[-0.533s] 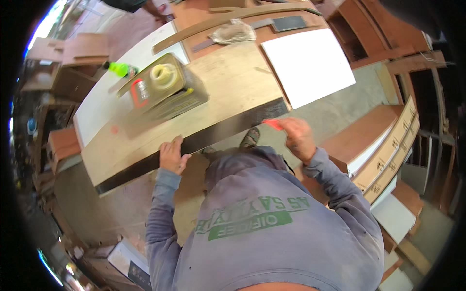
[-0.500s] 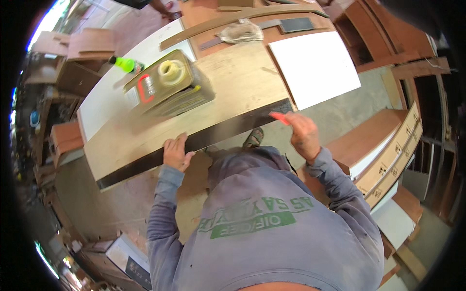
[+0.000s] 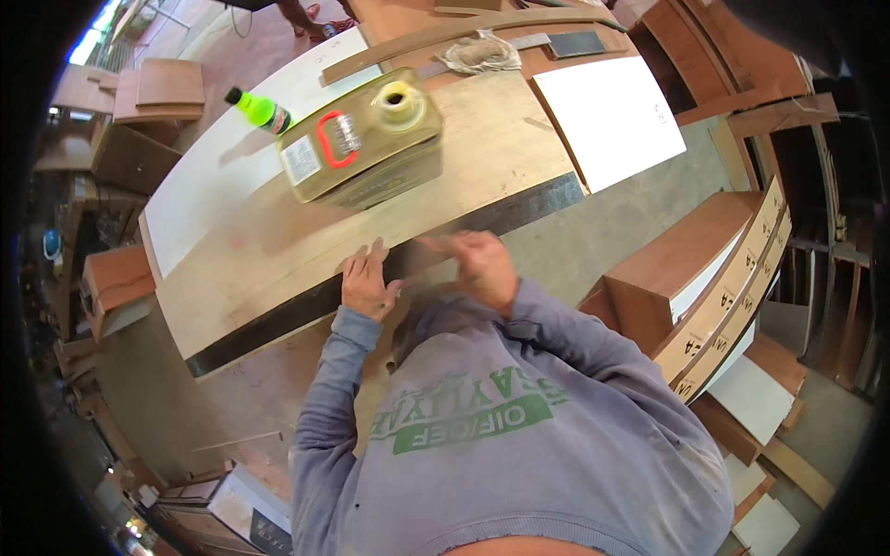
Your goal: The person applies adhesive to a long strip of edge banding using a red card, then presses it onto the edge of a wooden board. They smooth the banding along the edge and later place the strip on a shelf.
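Note:
A long pale wooden board lies before me with a dark, wet-looking strip along its near edge. My left hand rests on that edge near the middle, fingers stretched over the wood and thumb apart. Beside it on the right, my right hand is closed at the dark strip, smeared by motion. A small flat red tool pokes from its fingers toward the left hand; its exact kind is too blurred to tell.
On the board stands a square metal can with a red handle and a yellowish spout. Behind it is a green bottle on a white panel. Further right lie a crumpled rag and a white board. Brown cabinets stand at right.
My right hand has swept left along the dark strip with the red tool, ending close to my left hand. The left hand stays at the board's edge. The view has shifted slightly.

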The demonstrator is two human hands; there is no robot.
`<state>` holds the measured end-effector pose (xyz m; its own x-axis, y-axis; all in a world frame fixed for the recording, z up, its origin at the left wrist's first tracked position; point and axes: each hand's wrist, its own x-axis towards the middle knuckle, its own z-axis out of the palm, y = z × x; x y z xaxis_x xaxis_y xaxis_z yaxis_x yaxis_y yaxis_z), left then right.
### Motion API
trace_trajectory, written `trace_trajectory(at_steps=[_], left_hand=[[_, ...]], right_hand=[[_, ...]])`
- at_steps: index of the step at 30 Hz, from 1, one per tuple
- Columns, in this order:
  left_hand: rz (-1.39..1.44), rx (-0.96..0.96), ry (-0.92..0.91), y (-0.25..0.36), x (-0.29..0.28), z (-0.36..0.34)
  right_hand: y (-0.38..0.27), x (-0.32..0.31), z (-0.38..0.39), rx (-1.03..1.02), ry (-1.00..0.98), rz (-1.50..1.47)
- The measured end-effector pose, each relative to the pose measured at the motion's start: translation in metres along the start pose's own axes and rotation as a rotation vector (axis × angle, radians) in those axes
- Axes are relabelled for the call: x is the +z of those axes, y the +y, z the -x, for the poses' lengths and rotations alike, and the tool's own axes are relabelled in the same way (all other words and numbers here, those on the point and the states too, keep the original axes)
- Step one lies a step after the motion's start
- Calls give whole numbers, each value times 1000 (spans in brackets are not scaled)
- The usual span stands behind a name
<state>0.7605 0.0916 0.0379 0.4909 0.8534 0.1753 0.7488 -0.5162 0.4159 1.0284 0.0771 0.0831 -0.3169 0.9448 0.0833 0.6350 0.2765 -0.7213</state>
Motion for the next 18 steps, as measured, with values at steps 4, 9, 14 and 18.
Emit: trace_trajectory(at_steps=[4,9,14,18], left_hand=[[10,-1,0,3,-4,2],[-32,43,-2,4,-7,1],[-20,40,-4,2,-4,4],[-30,47,23,1,-2,6]], right_hand=[[22,-32,8,-336,261,455],[50,4,27,-320,136,576],[62,37,59,-156,163,470],[58,0,68,-189,48,407]])
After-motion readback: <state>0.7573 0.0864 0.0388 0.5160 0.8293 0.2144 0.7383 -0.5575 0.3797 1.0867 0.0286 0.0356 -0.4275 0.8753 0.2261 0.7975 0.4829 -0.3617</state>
